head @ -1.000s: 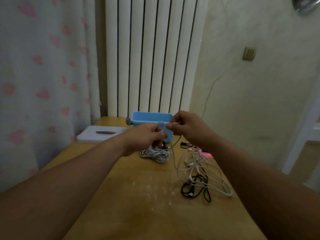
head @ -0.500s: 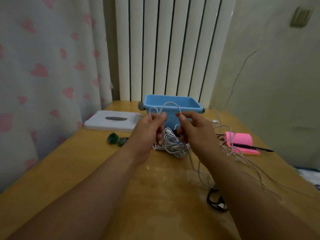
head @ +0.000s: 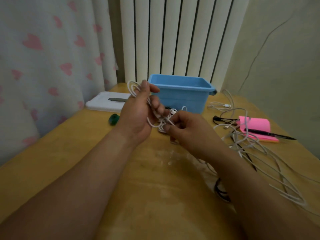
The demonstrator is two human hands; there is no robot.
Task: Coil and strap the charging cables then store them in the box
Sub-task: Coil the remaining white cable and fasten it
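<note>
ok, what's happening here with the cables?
A person is coiling a white cable: the left hand holds the loops, the right hand pinches the strand beside it. No strap shows on it yet. The blue box stands behind the hands, and the part of its inside in view is bare. More loose cables, white and black, lie tangled on the table to the right.
</note>
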